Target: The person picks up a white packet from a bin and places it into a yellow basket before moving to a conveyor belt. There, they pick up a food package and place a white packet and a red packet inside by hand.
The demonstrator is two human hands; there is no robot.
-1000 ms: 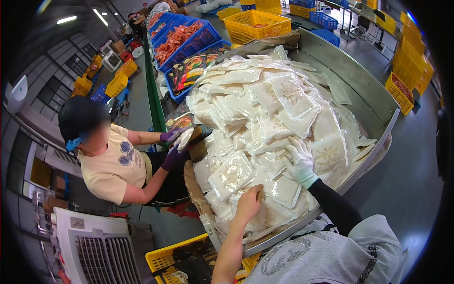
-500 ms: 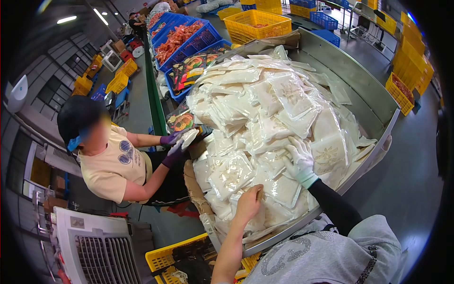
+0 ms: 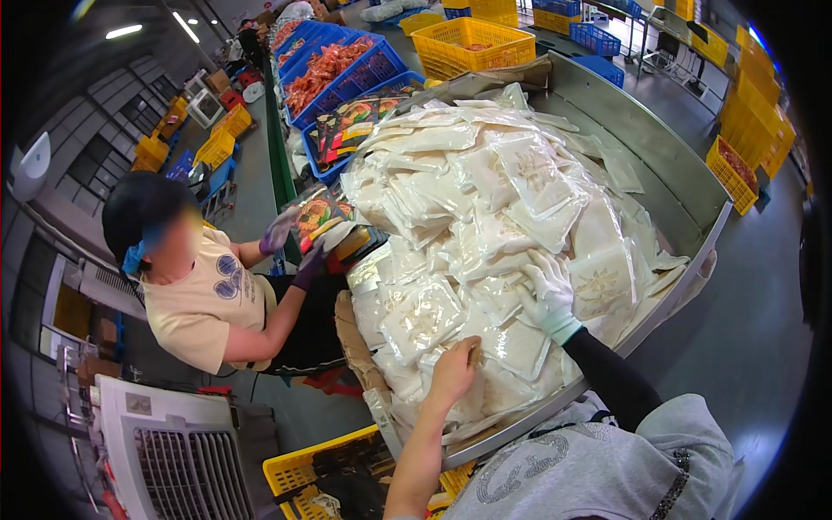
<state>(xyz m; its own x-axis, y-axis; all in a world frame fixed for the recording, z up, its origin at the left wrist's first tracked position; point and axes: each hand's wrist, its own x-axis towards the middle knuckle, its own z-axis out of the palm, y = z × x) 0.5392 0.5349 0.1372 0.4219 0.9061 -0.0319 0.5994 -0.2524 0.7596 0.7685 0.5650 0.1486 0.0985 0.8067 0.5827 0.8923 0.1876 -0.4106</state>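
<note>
White, clear-wrapped packets (image 3: 520, 169) form a large heap in a metal bin (image 3: 646, 113). My bare left hand (image 3: 455, 368) is over the near part of the heap, its fingers curled together; what they grip, if anything, is hidden. To its right, my right hand (image 3: 550, 299) in a white glove lies on the packets with its fingers spread. Across the bin's left corner, a co-worker (image 3: 208, 286) in purple gloves has a printed food pouch (image 3: 316, 215) and a white packet between the hands.
Blue crates (image 3: 373, 69) with red packs and printed pouches line the far left side. Yellow crates stand behind the bin (image 3: 477, 43), at right (image 3: 732, 173) and below its left corner (image 3: 303, 464). A white slatted unit (image 3: 186, 451) stands lower left.
The co-worker's hands have moved apart, and a printed pouch is now raised between them. My hands have hardly moved.
</note>
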